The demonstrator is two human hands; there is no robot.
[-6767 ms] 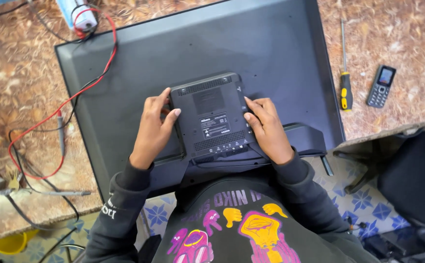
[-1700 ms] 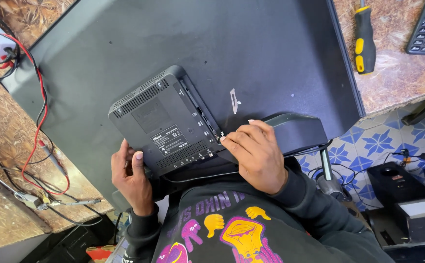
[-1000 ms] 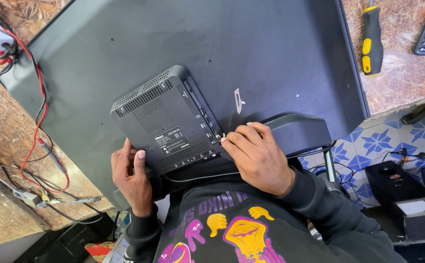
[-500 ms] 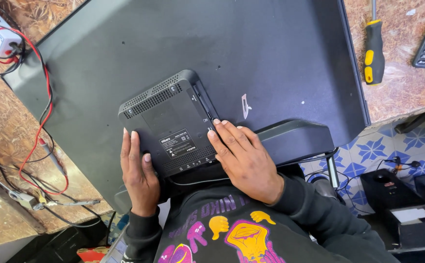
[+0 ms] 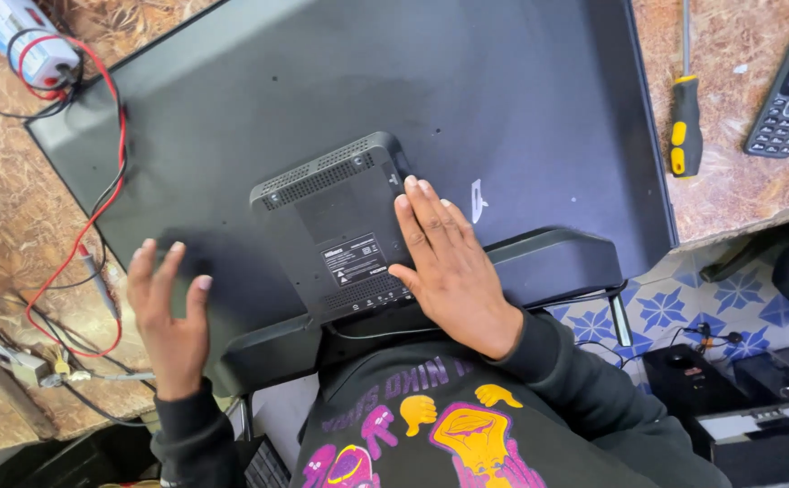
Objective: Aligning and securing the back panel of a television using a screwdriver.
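A flat television [image 5: 340,81] lies screen down across the workbench, dark back panel up. A raised black housing [image 5: 336,226] with vent slots and a white label sits on its near middle. My right hand [image 5: 449,262] rests flat with its fingers together on the housing's right edge. Off to the housing's left, my left hand [image 5: 169,312] hovers over the panel with the fingers spread, holding nothing. A black stand bar [image 5: 548,262] runs along the television's near edge.
A yellow-and-black screwdriver [image 5: 684,126] and a small keypad phone [image 5: 788,95] lie on the patterned bench at right. Red and black wires [image 5: 110,199] run down the left from a white device [image 5: 24,41]. Black boxes [image 5: 738,398] stand on the tiled floor.
My left hand has let go of the housing's left side and moved out to the left, fingers spread. My right hand has slid up along the housing's right edge.
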